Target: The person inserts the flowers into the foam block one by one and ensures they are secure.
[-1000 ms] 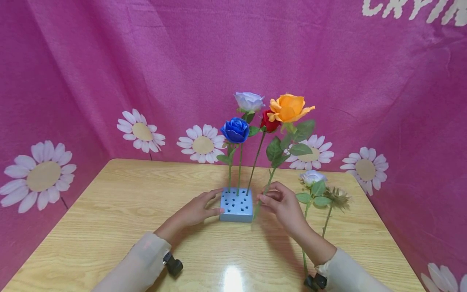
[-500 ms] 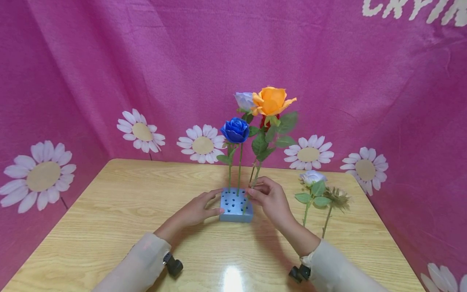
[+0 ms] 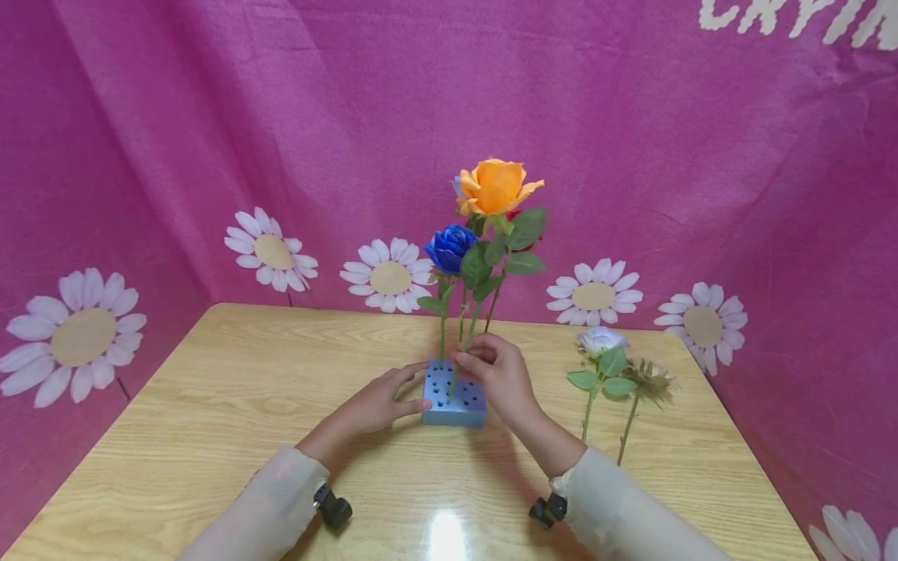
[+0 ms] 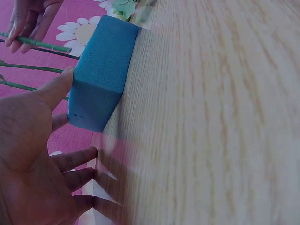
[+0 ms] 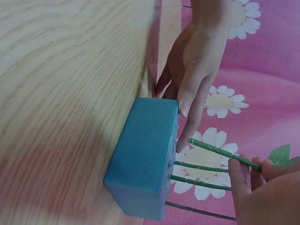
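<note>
My right hand (image 3: 501, 378) pinches the green stem of an orange rose (image 3: 494, 187) between thumb and fingers. In the right wrist view the stem's lower end (image 5: 211, 147) hangs apart from the holed face of the blue block (image 5: 140, 145). My left hand (image 3: 375, 401) touches the block's left side with thumb and index finger; its other fingers rest on the table in the left wrist view. A blue rose (image 3: 449, 249), a red rose (image 3: 514, 214) and a pale purple rose (image 3: 457, 186), the last two largely hidden by the orange one, stand in the block.
On the table (image 3: 281, 351), right of the block, lie a pale purple flower (image 3: 601, 340) and a brownish flower (image 3: 648, 379). A pink cloth (image 3: 351, 117) printed with daisies hangs behind and at both sides.
My right hand has moved left with the orange rose, from beside the block to above it. The rose now covers much of the pale purple and red ones. My left hand stays put.
</note>
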`<state>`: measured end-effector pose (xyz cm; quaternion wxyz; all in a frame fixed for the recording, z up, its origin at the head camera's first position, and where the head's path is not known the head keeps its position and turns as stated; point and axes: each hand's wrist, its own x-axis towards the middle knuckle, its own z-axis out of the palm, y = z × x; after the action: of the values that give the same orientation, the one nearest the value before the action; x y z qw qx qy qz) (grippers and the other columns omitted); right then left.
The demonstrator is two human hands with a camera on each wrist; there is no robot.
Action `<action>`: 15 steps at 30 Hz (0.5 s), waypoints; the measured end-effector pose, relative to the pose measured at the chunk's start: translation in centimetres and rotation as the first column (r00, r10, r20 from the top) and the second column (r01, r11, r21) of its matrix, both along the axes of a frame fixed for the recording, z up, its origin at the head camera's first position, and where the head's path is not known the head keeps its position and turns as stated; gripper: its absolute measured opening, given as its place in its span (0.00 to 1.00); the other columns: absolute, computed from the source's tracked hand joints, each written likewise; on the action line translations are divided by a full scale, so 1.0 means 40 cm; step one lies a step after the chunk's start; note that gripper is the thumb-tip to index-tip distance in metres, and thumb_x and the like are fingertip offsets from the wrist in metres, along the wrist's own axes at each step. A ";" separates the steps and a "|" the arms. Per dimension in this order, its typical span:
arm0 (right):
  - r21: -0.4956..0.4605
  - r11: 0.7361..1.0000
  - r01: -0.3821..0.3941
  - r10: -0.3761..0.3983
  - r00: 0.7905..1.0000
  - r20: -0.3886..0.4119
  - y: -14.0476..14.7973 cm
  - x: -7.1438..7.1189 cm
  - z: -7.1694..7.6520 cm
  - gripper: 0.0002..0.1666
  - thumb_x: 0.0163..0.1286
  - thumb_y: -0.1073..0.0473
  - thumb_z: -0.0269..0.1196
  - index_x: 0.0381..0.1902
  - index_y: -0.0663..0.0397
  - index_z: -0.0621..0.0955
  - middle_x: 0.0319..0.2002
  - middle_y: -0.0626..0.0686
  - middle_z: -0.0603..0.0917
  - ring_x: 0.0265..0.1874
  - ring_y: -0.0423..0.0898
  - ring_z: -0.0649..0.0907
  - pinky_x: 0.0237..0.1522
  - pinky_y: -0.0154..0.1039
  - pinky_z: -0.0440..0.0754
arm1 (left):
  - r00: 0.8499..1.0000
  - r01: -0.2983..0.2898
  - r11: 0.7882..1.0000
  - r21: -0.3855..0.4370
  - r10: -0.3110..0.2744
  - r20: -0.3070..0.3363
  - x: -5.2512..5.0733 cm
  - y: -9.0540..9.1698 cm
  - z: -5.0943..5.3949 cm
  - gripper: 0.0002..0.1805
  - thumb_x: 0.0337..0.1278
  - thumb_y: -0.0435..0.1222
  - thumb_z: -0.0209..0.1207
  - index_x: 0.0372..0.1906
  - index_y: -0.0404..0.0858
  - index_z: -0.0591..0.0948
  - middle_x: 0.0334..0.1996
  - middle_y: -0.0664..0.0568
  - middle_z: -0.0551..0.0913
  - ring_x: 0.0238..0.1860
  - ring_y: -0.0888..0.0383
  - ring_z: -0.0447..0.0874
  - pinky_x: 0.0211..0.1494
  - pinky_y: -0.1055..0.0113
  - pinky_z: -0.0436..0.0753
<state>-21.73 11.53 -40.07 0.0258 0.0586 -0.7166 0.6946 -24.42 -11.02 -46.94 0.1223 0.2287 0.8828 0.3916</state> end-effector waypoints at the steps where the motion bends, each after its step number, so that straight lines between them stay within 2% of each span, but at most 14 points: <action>1: 0.007 1.000 0.002 -0.002 1.000 -0.003 -0.004 -0.003 0.000 0.05 0.71 0.74 0.63 0.43 0.72 0.80 0.43 0.69 0.88 0.47 0.61 0.89 0.45 0.45 0.89 | 1.000 0.001 1.000 0.002 -0.001 0.000 0.000 0.000 0.000 0.41 0.69 0.56 0.62 0.81 0.53 0.62 0.74 0.41 0.70 0.75 0.40 0.65 0.74 0.37 0.65; 8: 0.056 0.998 0.014 -0.012 0.999 -0.029 -0.024 -0.016 -0.001 0.06 0.71 0.72 0.65 0.43 0.73 0.81 0.40 0.67 0.88 0.43 0.60 0.90 0.43 0.43 0.89 | 1.000 0.007 1.000 -0.003 -0.007 -0.001 0.000 -0.001 -0.001 0.41 0.69 0.56 0.62 0.81 0.54 0.61 0.74 0.40 0.70 0.75 0.40 0.65 0.74 0.38 0.65; 15: 0.066 0.998 0.016 -0.015 1.000 -0.020 -0.041 -0.028 -0.010 0.07 0.71 0.71 0.65 0.45 0.70 0.82 0.42 0.67 0.88 0.44 0.61 0.89 0.46 0.47 0.89 | 1.000 0.018 1.000 0.001 -0.018 -0.004 0.002 -0.001 0.002 0.41 0.70 0.55 0.62 0.81 0.52 0.61 0.74 0.40 0.70 0.75 0.39 0.66 0.73 0.37 0.67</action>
<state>-22.84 9.90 -40.46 0.0363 0.0606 -0.7395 0.6695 -24.35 -11.08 -46.85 0.1237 0.2374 0.8809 0.3905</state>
